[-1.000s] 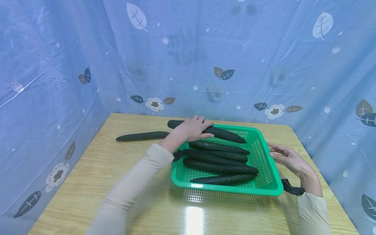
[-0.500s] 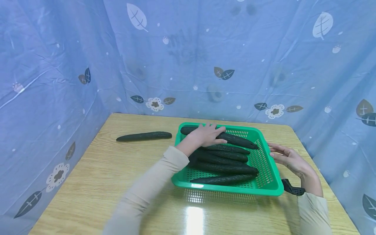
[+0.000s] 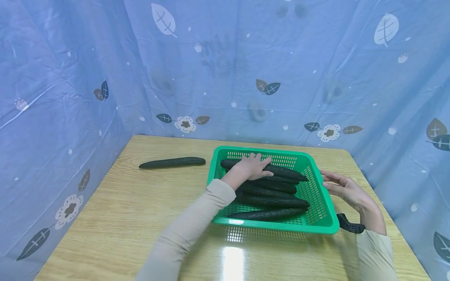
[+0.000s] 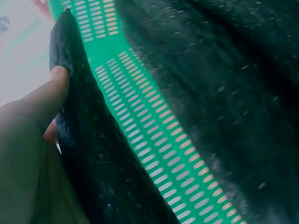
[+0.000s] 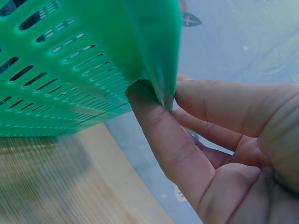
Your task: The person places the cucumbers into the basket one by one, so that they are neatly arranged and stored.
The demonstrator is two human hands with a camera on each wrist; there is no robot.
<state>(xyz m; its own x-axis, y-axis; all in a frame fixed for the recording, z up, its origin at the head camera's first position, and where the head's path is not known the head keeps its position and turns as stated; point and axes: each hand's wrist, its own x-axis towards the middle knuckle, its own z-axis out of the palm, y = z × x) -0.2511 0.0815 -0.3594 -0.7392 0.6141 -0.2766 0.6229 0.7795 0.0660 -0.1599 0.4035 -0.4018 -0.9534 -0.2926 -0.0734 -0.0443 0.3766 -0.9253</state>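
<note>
A green plastic basket (image 3: 281,228) with slotted walls stands on the table, several dark green cucumbers (image 3: 268,215) lying lengthwise in it. My left hand (image 3: 250,168) reaches over its left side and grips a cucumber (image 3: 290,173) close to the back wall, beside the others. In the left wrist view, the thumb (image 4: 58,79) lies along that cucumber (image 4: 100,144), with slotted plastic beyond it. At the basket's right rim, my right hand (image 3: 348,191) pinches the edge. The right wrist view shows thumb and fingers on both sides of the rim (image 5: 161,46).
One more cucumber (image 3: 172,162) lies on the wooden table (image 3: 133,218), left of the basket. A blue patterned curtain (image 3: 225,70) hangs behind the table and along both sides. Black camera mount (image 3: 350,224) sits at the right wrist.
My left hand has carried its cucumber rightward and down, from over the basket's back left rim into the basket. The right hand and the basket have stayed in place.
</note>
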